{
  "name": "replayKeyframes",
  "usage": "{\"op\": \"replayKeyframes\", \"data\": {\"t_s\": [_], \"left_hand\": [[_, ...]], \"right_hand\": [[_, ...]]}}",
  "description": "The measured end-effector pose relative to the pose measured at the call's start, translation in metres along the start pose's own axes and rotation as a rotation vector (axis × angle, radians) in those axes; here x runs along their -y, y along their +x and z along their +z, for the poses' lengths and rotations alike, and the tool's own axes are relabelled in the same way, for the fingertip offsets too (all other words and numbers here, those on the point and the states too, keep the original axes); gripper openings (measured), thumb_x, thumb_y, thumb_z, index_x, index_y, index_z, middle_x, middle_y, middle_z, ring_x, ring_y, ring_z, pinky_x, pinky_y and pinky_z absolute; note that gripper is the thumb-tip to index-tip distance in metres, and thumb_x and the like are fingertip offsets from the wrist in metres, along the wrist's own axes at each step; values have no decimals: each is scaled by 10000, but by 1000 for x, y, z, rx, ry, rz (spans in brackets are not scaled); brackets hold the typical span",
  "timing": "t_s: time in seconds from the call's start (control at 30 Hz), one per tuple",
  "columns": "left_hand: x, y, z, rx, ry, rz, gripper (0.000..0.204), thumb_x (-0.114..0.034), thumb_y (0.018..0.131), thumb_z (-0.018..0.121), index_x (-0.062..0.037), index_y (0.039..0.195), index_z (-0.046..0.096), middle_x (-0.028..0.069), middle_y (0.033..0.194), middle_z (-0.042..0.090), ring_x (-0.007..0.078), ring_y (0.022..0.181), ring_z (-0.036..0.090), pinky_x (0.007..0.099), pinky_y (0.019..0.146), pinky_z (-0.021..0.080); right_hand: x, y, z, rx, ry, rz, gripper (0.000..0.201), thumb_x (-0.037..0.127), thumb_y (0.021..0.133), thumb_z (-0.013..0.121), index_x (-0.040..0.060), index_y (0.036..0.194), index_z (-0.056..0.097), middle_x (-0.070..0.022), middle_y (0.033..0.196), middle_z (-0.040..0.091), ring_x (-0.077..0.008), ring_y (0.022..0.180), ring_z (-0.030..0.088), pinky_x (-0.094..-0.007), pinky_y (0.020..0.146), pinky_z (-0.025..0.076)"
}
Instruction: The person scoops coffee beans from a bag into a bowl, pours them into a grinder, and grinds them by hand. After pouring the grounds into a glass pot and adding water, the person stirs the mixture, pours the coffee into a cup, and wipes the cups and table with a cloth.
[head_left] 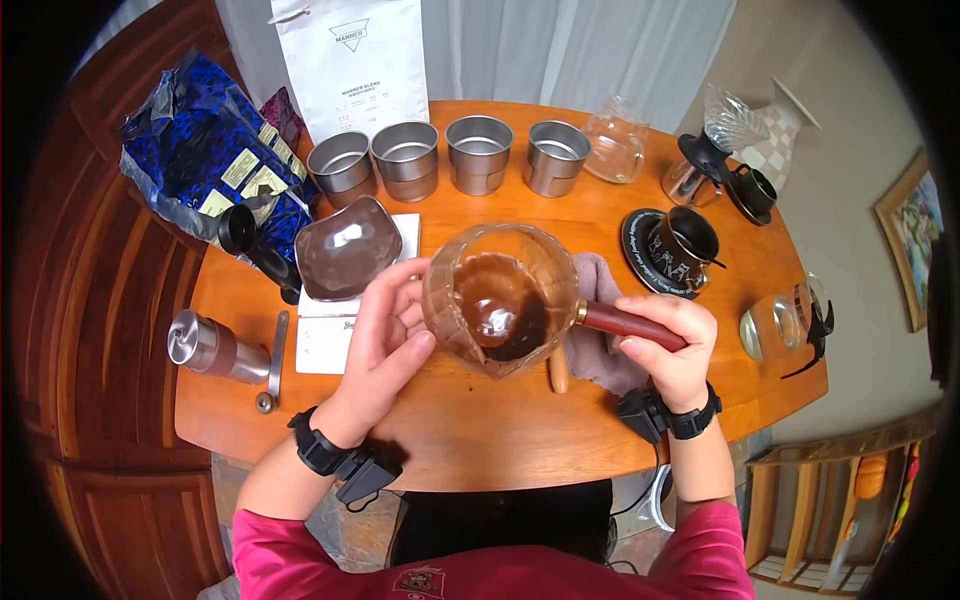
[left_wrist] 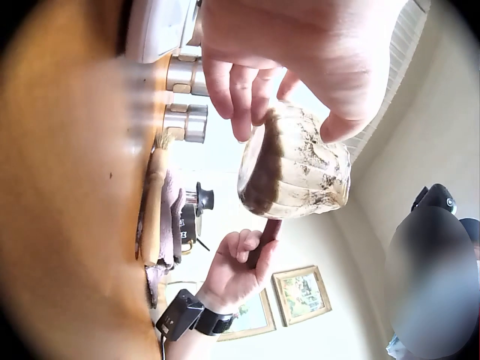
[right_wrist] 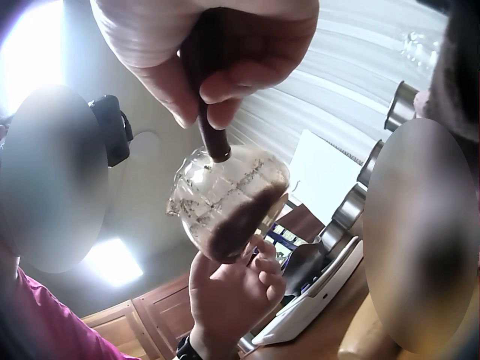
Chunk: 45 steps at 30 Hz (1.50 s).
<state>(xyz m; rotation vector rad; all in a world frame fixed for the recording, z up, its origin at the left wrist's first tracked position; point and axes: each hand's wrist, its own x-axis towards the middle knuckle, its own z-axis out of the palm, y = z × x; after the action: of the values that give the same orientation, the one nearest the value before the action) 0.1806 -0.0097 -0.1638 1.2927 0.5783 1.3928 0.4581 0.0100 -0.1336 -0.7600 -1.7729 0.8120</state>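
A ribbed glass pot (head_left: 448, 318) with a spout and a wooden side handle (head_left: 632, 326) is held up over the table. Dark brown liquid lies in its bottom, and brown specks cling to the inner wall in the wrist views. My right hand (head_left: 682, 350) grips the handle, fingers curled round it. On the other side, my left hand (head_left: 384, 345) has its fingers spread loosely, fingertips right at the glass; the left wrist view shows the thumb (left_wrist: 343, 126) apart from the other fingers. Below the pot are a mauve cloth (head_left: 610, 370) and a wooden-handled brush (left_wrist: 154, 202).
Several metal cups (head_left: 404, 165) line the back, before a white coffee bag (head_left: 352, 70). A brown dish (head_left: 350, 250) sits on a white scale (head_left: 322, 345) at left, near a hand grinder (head_left: 215, 345). At right stand a black cup (head_left: 690, 235) and a glass kettle (head_left: 772, 328).
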Motion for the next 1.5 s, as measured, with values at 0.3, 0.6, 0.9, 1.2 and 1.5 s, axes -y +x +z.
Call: {"op": "replayKeyframes", "data": {"t_s": [0.3,0.6,0.9,1.2,1.5], "left_hand": [[1,-2,-5,-6,83,-76,591,-152,855,532,-11,1350,241,126,1226,448,181,1073,473,314,923,375],[2,-1,-7,-2,86,-73,599,-155,862,530,-16,1360,228,131,1244,441,194,1108,473,315,942,366],[-1,0,-2,-38,103,-75,621,-247,857,545,2,1347,256,138,1227,466,199,1118,479,318,943,375],[2,0,-8,-5,69,-48,544,-90,884,497,-6,1356,237,110,1166,482,156,1056,487,284,923,373],[2,-1,-2,-45,120,-43,627,-268,864,555,7,1346,263,141,1214,484,209,1094,502,322,912,400]], "right_hand": [[2,2,3,-29,-58,-23,315,18,685,733,-5,990,655,-90,874,665,-129,750,612,-229,693,467],[0,1,3,-51,-50,5,317,34,690,735,-4,994,655,-89,876,664,-124,749,610,-229,692,466],[2,1,4,-58,-22,46,309,47,692,734,-2,988,659,-86,868,667,-126,741,612,-225,690,465],[-2,-1,5,-94,17,87,305,45,690,730,1,983,662,-82,866,666,-122,734,608,-225,685,464],[-3,-2,4,-98,34,62,318,38,686,735,-9,991,656,-82,855,661,-120,732,601,-224,683,463]]}}
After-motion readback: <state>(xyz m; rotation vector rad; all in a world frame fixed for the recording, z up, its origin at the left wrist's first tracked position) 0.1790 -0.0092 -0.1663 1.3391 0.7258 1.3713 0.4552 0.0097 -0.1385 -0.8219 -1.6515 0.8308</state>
